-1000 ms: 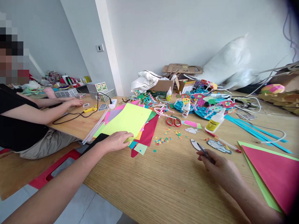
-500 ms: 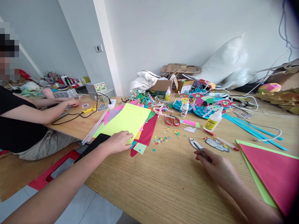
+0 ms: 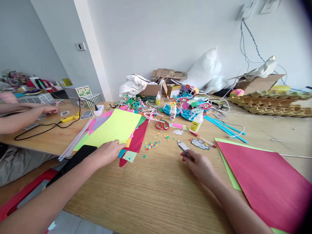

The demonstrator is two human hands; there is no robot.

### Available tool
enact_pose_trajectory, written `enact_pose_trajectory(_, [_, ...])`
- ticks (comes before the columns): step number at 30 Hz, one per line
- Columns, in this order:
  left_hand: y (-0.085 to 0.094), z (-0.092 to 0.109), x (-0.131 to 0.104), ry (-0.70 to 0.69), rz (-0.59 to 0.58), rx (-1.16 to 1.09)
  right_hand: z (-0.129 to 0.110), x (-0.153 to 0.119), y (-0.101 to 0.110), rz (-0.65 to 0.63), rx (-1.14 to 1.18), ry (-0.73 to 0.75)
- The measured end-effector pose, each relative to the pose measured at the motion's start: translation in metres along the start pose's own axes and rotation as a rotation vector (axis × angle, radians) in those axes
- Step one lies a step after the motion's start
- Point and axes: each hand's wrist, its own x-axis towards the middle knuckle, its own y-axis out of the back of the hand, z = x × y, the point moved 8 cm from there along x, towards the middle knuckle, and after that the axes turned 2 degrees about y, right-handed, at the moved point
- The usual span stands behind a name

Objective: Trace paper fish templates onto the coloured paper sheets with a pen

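Note:
My left hand (image 3: pixel 109 152) is at the near right corner of a yellow sheet of paper (image 3: pixel 112 126), its fingers closed on that edge. Under this sheet lies a stack of coloured paper, with a dark red sheet (image 3: pixel 139 138) sticking out to the right. A dark pen (image 3: pixel 187 154) is gripped in my right hand (image 3: pixel 198 164), its tip by a white paper fish (image 3: pixel 182 145). Just beyond lies a grey-blue patterned paper fish (image 3: pixel 200 144). Another white fish cutout (image 3: pixel 178 132) is farther back. Small coloured paper bits (image 3: pixel 152 145) are scattered between my hands.
Red-handled scissors (image 3: pixel 162 124), a glue bottle (image 3: pixel 196 122) and blue strips (image 3: pixel 226 128) lie beyond. Large red paper (image 3: pixel 263 172) covers the right side. Egg trays (image 3: pixel 270 104) stand at the back right. Another person's hand (image 3: pixel 50 110) is at the far left, near a black cable (image 3: pixel 48 127).
The view has turned to the right, showing more of the red paper and egg trays. My left hand stays at the yellow sheet; my right hand still holds the pen near the white fish.

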Motion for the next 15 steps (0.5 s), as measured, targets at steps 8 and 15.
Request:
enact_pose_trajectory(8, [-0.004,-0.015,0.005,0.054,0.073,-0.143,-0.01,-0.002,0.003,-0.013,-0.048,0.031])
enact_pose_trajectory(15, [0.0,-0.04,0.004,0.167,0.19,-0.416,-0.015,-0.006,0.009,0.003,-0.106,0.047])
